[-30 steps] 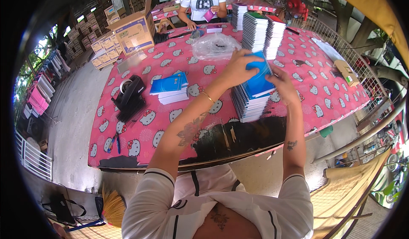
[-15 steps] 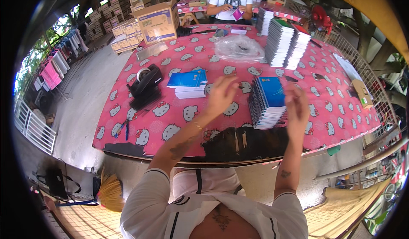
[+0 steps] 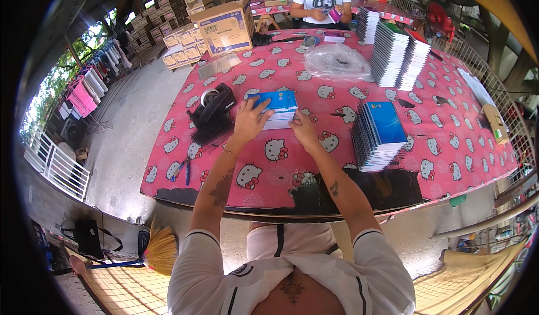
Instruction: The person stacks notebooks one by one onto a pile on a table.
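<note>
A low stack of blue-covered notebooks (image 3: 282,102) lies on the table just right of the tape dispenser, its white page edges facing me. My left hand (image 3: 252,120) grips the stack's left side, fingers over the top cover and thumb at the front edge. At the right front corner, my right hand (image 3: 303,129) has its fingers closed against the upper notebooks. The top ones sit slightly askew on those below. A taller pile of spiral-bound blue notebooks (image 3: 383,132) stands to the right, untouched by either hand.
A black tape dispenser (image 3: 213,108) and pens (image 3: 187,171) lie left. Clear plastic (image 3: 337,62), tall notebook stacks (image 3: 389,57) and a carton (image 3: 227,30) stand farther back. Across the table, a person (image 3: 321,3) holds a purple item. The pink patterned tablecloth (image 3: 247,197) is torn at the near edge.
Both hands have moved left: the right from beside the tall spiral pile, the left from the gap between piles. They now hold the low blue stack. The view has shifted slightly.
</note>
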Available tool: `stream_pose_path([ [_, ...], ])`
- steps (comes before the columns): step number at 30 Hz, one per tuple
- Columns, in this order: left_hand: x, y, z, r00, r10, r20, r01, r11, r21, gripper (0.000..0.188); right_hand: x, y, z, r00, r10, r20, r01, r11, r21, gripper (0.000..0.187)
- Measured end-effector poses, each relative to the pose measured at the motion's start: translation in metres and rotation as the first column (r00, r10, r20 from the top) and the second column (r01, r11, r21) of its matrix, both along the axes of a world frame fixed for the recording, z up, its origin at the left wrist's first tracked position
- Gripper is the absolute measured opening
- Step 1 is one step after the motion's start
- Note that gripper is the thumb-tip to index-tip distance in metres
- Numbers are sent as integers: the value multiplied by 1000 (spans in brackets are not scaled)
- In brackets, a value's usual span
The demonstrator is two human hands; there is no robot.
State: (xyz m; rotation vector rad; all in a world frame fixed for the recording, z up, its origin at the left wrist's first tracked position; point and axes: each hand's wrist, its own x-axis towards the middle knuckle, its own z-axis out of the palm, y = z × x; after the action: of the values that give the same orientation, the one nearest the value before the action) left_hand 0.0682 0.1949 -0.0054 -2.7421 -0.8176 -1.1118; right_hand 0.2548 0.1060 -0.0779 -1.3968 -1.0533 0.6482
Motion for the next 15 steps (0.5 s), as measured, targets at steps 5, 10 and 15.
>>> stream_pose_path([
  [5,-34,64,-11,706,491,510,134,615,-777,51,-41,3,2,898,-98,429,13,980,197,61],
  [10,-20,50,-7,778,406,480,426,222,-877,47,-17,-12,-11,794,-94,601,39,994,103,60],
  [15,-21,38,5,761,424,492,451,200,-870,38,-12,-11,-7,838,-137,528,94,990,109,56],
])
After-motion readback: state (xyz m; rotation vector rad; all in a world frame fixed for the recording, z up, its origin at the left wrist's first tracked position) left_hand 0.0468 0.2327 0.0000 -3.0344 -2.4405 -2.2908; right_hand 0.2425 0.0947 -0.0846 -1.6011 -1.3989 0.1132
